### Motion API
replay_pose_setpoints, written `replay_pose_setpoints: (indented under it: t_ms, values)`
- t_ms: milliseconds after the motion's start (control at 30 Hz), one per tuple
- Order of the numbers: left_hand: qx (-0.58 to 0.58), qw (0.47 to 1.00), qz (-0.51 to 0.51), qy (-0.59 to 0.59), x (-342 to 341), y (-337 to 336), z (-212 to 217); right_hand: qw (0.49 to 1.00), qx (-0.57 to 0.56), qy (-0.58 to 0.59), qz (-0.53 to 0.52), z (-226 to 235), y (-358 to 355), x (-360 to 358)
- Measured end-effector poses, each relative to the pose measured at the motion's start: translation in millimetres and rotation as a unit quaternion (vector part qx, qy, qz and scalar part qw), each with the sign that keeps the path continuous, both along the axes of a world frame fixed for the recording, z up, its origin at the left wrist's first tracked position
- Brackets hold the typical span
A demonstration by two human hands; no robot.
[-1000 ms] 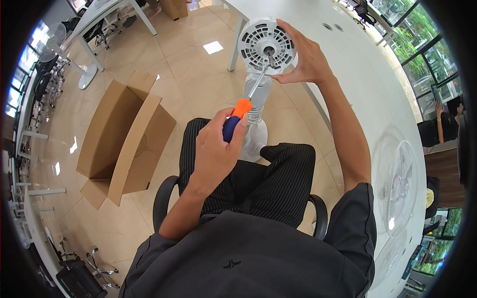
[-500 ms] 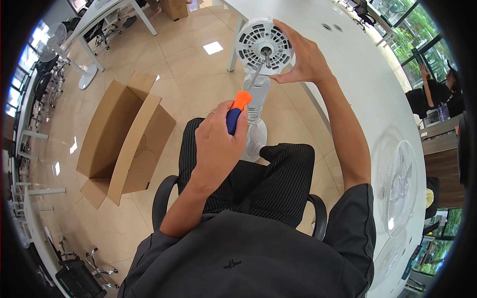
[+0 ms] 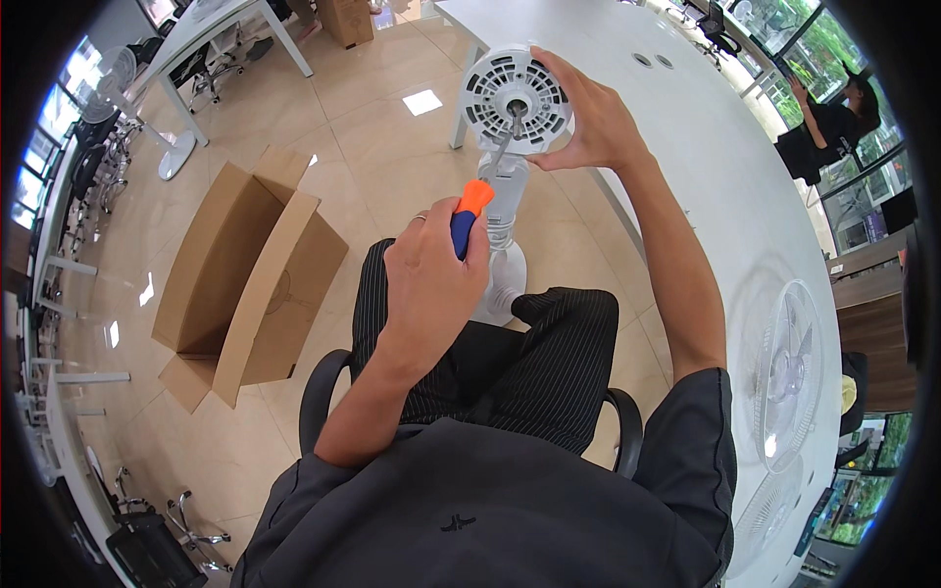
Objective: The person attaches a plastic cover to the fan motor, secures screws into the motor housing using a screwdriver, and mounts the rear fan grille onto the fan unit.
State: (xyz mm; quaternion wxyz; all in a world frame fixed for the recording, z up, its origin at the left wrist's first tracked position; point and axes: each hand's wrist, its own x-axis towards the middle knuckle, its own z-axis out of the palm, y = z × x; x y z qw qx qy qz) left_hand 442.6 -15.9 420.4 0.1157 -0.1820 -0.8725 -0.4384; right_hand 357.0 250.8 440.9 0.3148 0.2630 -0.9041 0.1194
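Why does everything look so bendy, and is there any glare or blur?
In the head view, the wide fisheye lens bows the outer edge of the white table and leaves black corners; also in the head view, bright reflections shine off the tiled floor, while the screwdriver handle looks fairly sharp.

The person has two hands point(image 3: 436, 294) point(image 3: 600, 122), one screwdriver point(image 3: 476, 198) and one fan motor housing point(image 3: 515, 88). Two fan grilles point(image 3: 787, 377) point(image 3: 769, 514) and two cardboard boxes point(image 3: 279, 294) point(image 3: 345, 22) are visible.
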Motion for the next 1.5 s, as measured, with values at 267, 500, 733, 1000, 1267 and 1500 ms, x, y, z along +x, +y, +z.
replay_pose_setpoints:
  t_ms: [267,500,733,1000,1267,1500]
  values:
    - [-0.057,0.998,0.002,0.040,-0.4,3.1,23.5,1.000,-0.004,0.027,-0.005,-1.2,-0.9,-0.2]
    - [-0.094,0.994,0.008,0.063,3.0,9.4,37.8,1.000,-0.002,0.004,-0.001,1.8,0.0,3.3]
    - [-0.147,0.987,0.031,0.048,6.4,16.8,42.9,1.000,0.000,0.003,-0.008,2.5,-0.7,3.6]
    - [-0.157,0.987,0.032,0.020,8.5,19.7,50.2,1.000,0.005,0.018,-0.002,3.9,-1.1,4.7]
    - [-0.174,0.984,0.033,0.020,8.1,22.6,53.0,1.000,0.000,-0.008,0.000,4.2,-1.8,3.2]
    - [-0.180,0.983,0.021,0.035,8.1,28.0,58.7,1.000,-0.001,-0.009,-0.008,4.2,-1.3,5.2]
